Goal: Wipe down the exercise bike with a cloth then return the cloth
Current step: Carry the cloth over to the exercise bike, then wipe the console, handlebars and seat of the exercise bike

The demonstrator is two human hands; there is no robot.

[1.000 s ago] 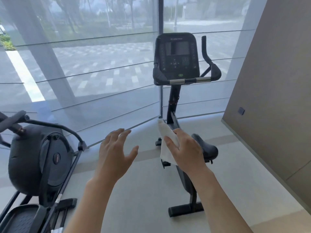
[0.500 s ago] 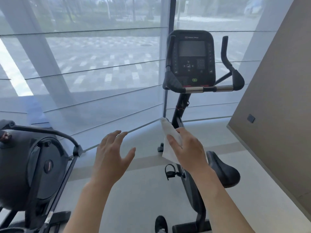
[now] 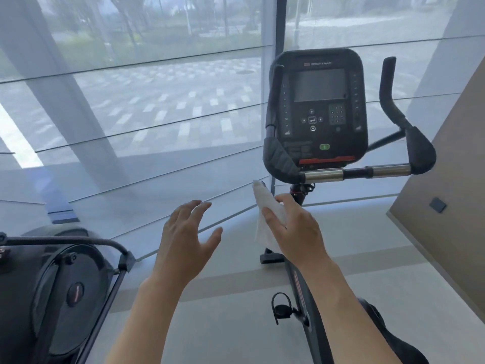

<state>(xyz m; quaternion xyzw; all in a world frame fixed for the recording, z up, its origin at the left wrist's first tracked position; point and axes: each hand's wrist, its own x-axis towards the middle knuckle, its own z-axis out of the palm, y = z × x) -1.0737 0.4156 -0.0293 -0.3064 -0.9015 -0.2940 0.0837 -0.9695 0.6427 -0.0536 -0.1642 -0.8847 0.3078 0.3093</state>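
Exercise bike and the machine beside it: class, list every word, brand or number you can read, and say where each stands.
"STAR TRAC": top of the bike's console, above the screen.
Console keypad and side numbers: too small to read.
Red lettering on the bike frame: blurred.
Round badge on the left machine: blurred.
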